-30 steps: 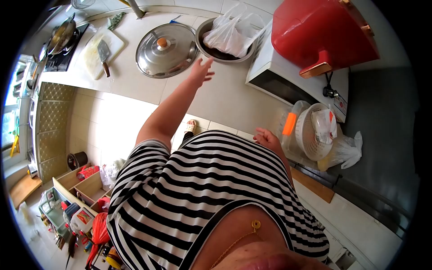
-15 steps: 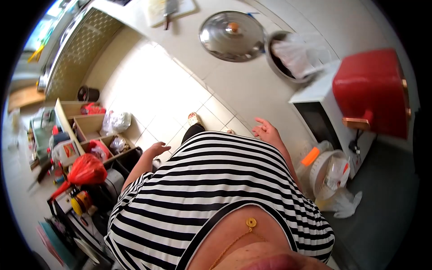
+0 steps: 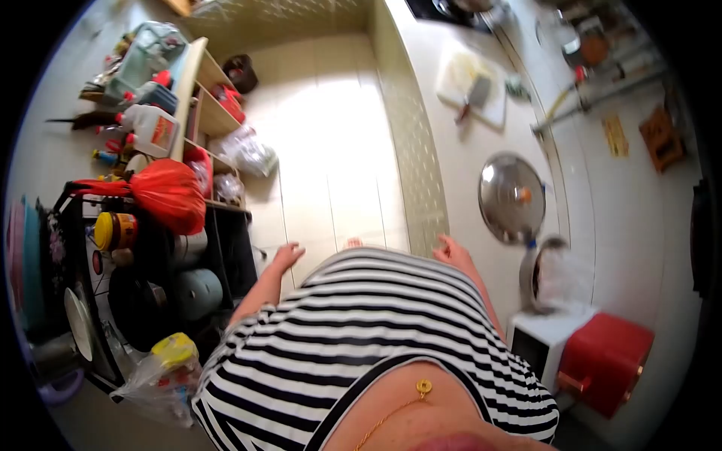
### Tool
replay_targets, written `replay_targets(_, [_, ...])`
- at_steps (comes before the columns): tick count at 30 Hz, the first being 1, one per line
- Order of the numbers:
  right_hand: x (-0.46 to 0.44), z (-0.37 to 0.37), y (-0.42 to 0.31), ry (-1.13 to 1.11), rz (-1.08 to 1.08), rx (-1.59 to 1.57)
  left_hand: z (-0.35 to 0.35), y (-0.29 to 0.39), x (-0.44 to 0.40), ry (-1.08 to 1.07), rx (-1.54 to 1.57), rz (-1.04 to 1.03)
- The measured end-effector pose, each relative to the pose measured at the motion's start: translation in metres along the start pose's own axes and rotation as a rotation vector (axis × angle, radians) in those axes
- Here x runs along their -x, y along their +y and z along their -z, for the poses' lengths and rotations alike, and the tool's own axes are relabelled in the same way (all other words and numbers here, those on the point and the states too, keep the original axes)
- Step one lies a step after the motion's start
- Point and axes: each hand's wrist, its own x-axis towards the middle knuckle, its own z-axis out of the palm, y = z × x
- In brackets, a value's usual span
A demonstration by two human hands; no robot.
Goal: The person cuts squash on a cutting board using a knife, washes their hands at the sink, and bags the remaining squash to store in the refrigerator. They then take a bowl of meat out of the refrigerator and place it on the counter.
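Observation:
My left hand (image 3: 287,258) hangs in the air over the floor tiles, holding nothing, its fingers apart and loosely bent. It is nearest to the storage rack on the left. My right hand (image 3: 454,252) is beside the front edge of the white counter (image 3: 474,184), also bare, with fingers apart. On that counter lie a shiny pot lid (image 3: 505,197) with an orange knob, and a white cutting board (image 3: 451,83) with a cleaver (image 3: 477,94) resting on it. Behind the lid stands a metal pot (image 3: 529,278) with a plastic bag in it.
Along the left runs a rack with a red plastic bag (image 3: 171,197), a white jug (image 3: 150,129) and a yellow-lidded jar (image 3: 115,231). A bag of goods (image 3: 252,154) juts over the floor. A red appliance (image 3: 608,364) sits on a white microwave (image 3: 553,331) at right.
My view has turned left: the counter now runs along my right, and the rack fills more of the left side. Both hands remain without anything in them.

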Motion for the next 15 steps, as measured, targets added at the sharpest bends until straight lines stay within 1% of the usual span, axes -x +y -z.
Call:
replay_targets(1, [-0.025,-0.008,0.002,-0.001,0.036,0.131,0.013,0.005,0.005,-0.044,-0.072,0.121])
replay_targets(2, [-0.049,-0.015,0.004,-0.04,0.094,0.117,0.014,-0.013,0.007,0.031,-0.014,0.136])
replay_targets(3, [-0.068,-0.016,-0.017,-0.039,0.133,0.123,0.024,-0.004,0.028,0.084,0.112,0.242])
replay_targets(5, [-0.081,-0.021,-0.053,-0.199,0.081,0.207,0.027,-0.029,0.053,0.17,0.22,0.283])
replay_targets(7, [-0.111,-0.038,-0.06,-0.272,0.195,0.276,0.03,-0.046,0.082,0.193,0.196,0.367])
replay_targets(8, [-0.119,-0.039,-0.078,-0.357,0.195,0.338,0.024,-0.057,0.094,0.198,0.214,0.436])
replay_targets(9, [-0.131,-0.045,-0.088,-0.37,0.196,0.346,0.017,-0.068,0.11,0.198,0.232,0.505])
replay_targets(11, [-0.157,-0.057,-0.098,-0.422,0.225,0.392,-0.045,-0.14,0.124,0.235,0.312,0.607])
replay_targets(13, [-0.179,-0.062,-0.114,-0.476,0.287,0.448,-0.064,-0.149,0.133,0.202,0.345,0.692])
replay_targets(15, [-0.203,-0.069,-0.121,-0.484,0.401,0.55,-0.06,-0.124,0.128,0.157,0.365,0.742])
